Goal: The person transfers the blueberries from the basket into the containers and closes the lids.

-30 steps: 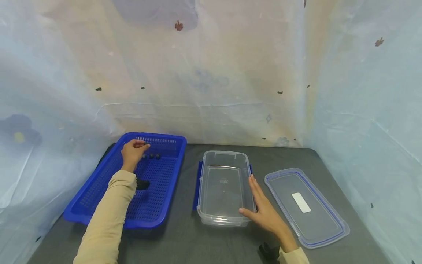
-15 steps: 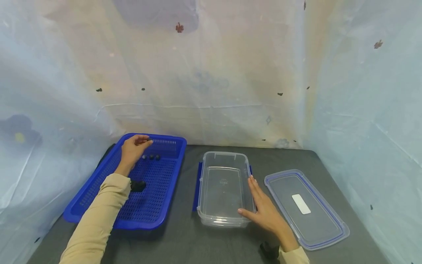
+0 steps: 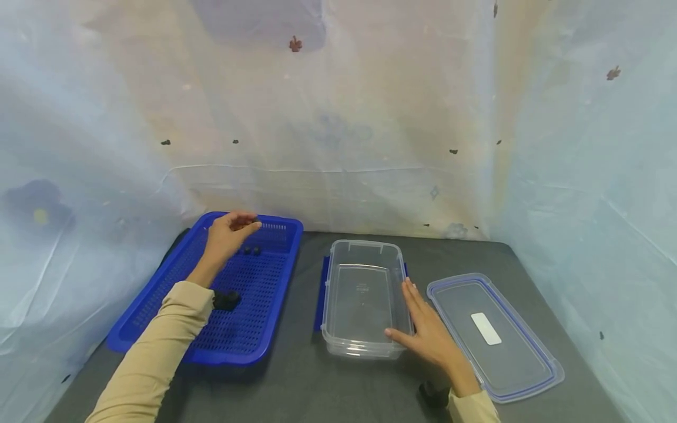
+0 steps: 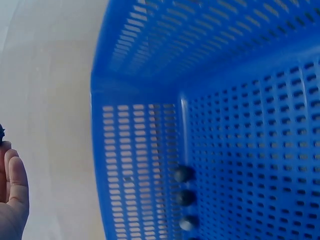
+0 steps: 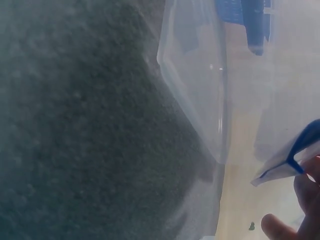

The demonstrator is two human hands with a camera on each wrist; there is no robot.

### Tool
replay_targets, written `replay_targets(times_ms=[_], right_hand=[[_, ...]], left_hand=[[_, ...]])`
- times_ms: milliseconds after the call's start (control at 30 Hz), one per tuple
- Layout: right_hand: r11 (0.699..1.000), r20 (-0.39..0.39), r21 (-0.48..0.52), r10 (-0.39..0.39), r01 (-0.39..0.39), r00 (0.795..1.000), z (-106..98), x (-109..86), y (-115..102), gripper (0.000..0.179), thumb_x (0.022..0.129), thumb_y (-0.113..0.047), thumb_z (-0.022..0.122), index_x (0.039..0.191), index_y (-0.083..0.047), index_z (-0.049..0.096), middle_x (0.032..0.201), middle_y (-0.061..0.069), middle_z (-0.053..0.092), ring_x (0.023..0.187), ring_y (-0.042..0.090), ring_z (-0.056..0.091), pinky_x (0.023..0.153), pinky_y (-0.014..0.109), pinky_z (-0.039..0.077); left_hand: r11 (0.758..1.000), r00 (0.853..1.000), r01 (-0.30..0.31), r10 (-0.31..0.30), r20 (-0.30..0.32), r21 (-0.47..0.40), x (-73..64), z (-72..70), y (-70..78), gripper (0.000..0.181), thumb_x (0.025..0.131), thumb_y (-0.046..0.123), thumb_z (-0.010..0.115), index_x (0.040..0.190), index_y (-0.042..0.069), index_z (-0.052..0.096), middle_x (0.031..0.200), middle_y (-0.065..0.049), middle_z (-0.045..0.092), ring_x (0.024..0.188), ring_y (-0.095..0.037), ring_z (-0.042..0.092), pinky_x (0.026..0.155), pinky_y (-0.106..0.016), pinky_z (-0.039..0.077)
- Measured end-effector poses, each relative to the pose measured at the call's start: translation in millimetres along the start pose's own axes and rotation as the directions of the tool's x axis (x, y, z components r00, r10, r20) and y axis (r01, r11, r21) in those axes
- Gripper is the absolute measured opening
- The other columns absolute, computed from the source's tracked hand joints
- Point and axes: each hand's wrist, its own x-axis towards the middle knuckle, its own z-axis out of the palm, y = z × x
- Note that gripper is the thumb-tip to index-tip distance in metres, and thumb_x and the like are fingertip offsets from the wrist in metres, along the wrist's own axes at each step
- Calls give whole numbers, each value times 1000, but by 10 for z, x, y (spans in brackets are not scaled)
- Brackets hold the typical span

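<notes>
Left hand: fingers pinching small dark ball, raised near far rim of blue basket | right hand: fingers extended against clear container | advice: pinch lightly, clear basket rim, keep container braced

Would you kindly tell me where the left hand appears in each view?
Head: the left hand is left of centre, just below mid-height.
Left wrist: at the left edge, lower half, partly cut off.
Right wrist: not in it.
Shared landmark: the pale sheet.
</notes>
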Motion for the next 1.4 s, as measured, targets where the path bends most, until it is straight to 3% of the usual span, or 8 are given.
replay_targets(times_ms=[433,600,933,1400], right_hand=[[999,41,-30,18,-17,999,-86,88,157,100,83,-51,70,152,2,21,158,17,16,141,40,19,106,63,22],[999,69,25,40,-42,997,-133,100,173,100,83,-50,70,154,-1,18,159,15,13,143,38,16,106,64,18],[988,67,153,18,-28,998,-85,66,200,103,83,-43,73,155,-3,11,160,17,7,142,43,11,105,67,17],[983,43,184,5,-13,999,-30,77,203,103,82,-41,74,155,-6,11,160,16,9,143,42,12,105,66,18]], left_hand=[[997,994,-70,73,77,-45,-44,236,296,36,91,31,70,116,6,67,108,-12,66,100,-26,61,83,-42,48],[992,987,-89,100,124,-91,-58,372,403,36,91,31,70,115,5,67,107,-10,66,98,-24,61,81,-42,48],[983,979,-78,107,171,-168,-32,688,529,28,92,27,69,114,9,68,106,-7,66,98,-23,61,82,-41,49],[953,971,-75,136,195,-293,40,1107,787,28,91,20,71,114,5,68,110,-8,65,102,-23,62,88,-41,49]])
